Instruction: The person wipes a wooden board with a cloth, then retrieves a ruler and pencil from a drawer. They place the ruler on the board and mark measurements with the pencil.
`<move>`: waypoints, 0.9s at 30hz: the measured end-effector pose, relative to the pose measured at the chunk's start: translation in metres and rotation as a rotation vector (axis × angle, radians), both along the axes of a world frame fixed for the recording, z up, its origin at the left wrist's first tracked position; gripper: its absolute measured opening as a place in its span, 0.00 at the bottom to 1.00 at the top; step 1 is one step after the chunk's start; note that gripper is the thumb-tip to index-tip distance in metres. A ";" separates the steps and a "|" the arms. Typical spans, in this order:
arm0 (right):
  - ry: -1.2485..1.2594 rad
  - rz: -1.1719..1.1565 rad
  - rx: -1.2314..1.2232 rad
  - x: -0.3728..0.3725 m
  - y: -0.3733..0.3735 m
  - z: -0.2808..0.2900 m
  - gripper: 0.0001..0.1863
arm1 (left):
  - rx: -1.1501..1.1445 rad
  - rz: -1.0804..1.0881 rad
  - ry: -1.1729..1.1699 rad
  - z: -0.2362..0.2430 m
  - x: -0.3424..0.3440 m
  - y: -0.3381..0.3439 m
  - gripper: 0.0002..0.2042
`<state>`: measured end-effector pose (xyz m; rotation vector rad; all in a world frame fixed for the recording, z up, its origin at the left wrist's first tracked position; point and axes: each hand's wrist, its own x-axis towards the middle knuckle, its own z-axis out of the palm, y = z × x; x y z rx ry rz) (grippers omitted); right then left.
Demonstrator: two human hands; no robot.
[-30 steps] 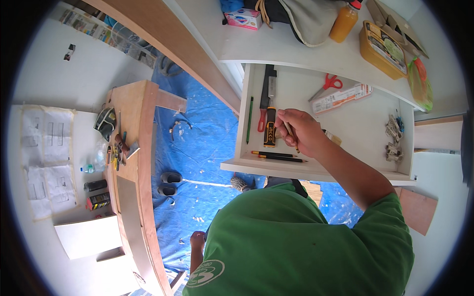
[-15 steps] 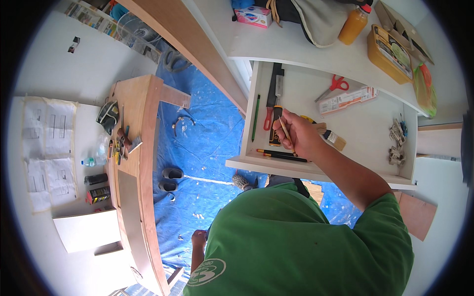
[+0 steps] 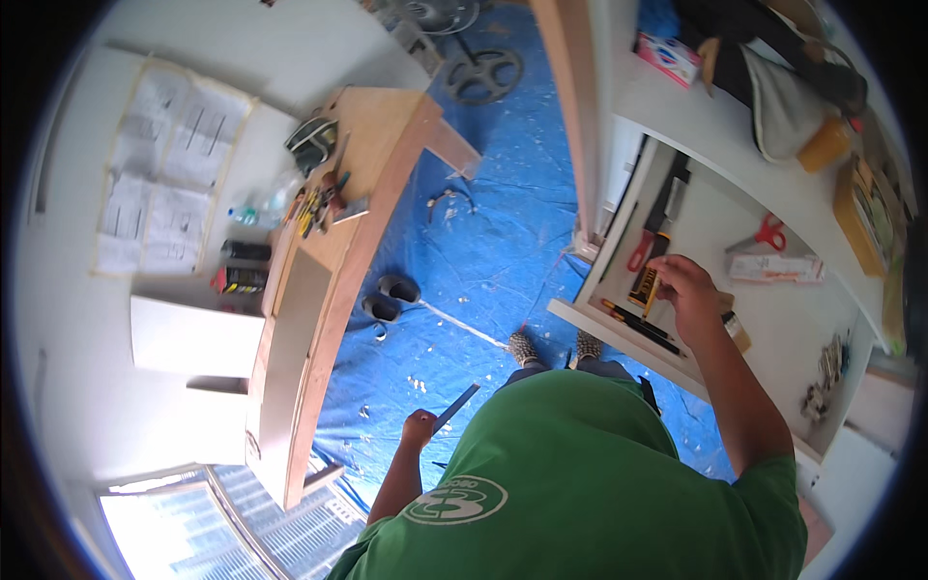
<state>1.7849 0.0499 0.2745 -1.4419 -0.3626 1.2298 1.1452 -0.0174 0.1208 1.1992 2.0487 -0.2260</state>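
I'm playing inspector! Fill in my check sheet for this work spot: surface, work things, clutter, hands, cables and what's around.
Surface: open white drawer, items spread inside.
Work things: thin yellowish stick, perhaps a pencil; flat bluish strip, kind unclear.
Clutter: red-handled scissors, white box and metal hardware in the drawer.
Hands: right hand grips the stick over the drawer; left hand grips the strip, away from the drawer.
Cables: nothing certain; a pale line, maybe cord, crosses the floor sheet.
Surroundings: blue floor sheet, dark shoes, wooden bench with tools, paper drawings on the wall.
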 end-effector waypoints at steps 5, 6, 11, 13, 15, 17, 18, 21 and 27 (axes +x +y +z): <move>-0.087 0.123 -0.049 0.008 0.009 -0.019 0.08 | 0.080 -0.065 -0.006 -0.014 -0.006 -0.004 0.09; -0.108 0.144 -0.089 0.009 0.009 -0.019 0.08 | 0.073 -0.054 -0.005 -0.016 -0.007 -0.007 0.09; -0.180 0.218 -0.130 0.008 0.017 -0.012 0.09 | 0.055 -0.049 -0.025 -0.024 -0.009 -0.017 0.09; -0.181 0.234 -0.130 0.008 0.020 -0.010 0.09 | 0.024 -0.041 -0.011 -0.024 -0.009 -0.021 0.09; -0.201 0.253 -0.142 0.008 0.024 -0.011 0.09 | 0.014 -0.037 -0.027 -0.024 -0.009 -0.024 0.13; -0.232 0.312 -0.181 0.012 0.028 -0.015 0.09 | -0.010 -0.011 -0.031 -0.024 -0.010 -0.026 0.15; -0.267 0.362 -0.213 0.016 0.030 -0.017 0.09 | -0.012 0.000 -0.032 -0.025 -0.011 -0.027 0.15; -0.733 0.379 -0.024 0.022 0.039 -0.023 0.10 | 0.006 0.008 -0.019 -0.022 -0.014 -0.031 0.15; -0.857 0.497 -0.206 0.061 0.047 0.003 0.07 | 0.012 -0.078 -0.020 0.005 0.001 -0.021 0.11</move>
